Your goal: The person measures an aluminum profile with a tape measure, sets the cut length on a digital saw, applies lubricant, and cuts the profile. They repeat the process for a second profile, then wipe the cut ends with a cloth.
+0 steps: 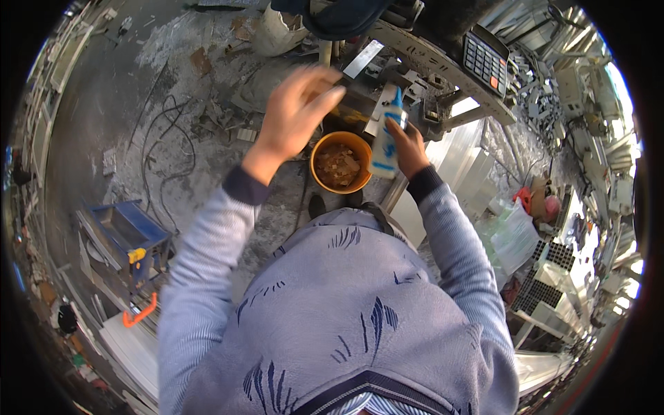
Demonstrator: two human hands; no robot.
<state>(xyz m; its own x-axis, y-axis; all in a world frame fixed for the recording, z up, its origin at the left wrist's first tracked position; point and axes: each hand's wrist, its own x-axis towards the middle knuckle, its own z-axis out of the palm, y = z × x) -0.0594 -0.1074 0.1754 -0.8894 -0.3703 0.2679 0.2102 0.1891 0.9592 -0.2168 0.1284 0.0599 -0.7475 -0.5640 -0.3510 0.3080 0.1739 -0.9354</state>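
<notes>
My right hand (413, 147) is wrapped round a white squeeze bottle (384, 153) with blue markings and a blue nozzle pointing up and away. To its left, my left hand (293, 114) is raised in the air, somewhat smeared by motion. Its thumb stands apart from the bent fingers, and I see nothing in it. Below and between the hands stands an orange bucket (314, 168) with brownish scraps inside. Just beyond the bottle is a low bench (387, 93) with metal parts, partly hidden by my right hand and the bottle.
A calculator (486, 61) lies on the worn table (443, 59) at the far right. A white bucket (273, 33) stands farther back. Cables (155, 145) trail over the floor at left, near a blue metal machine (128, 225). Metal profiles (446, 173) lie at right.
</notes>
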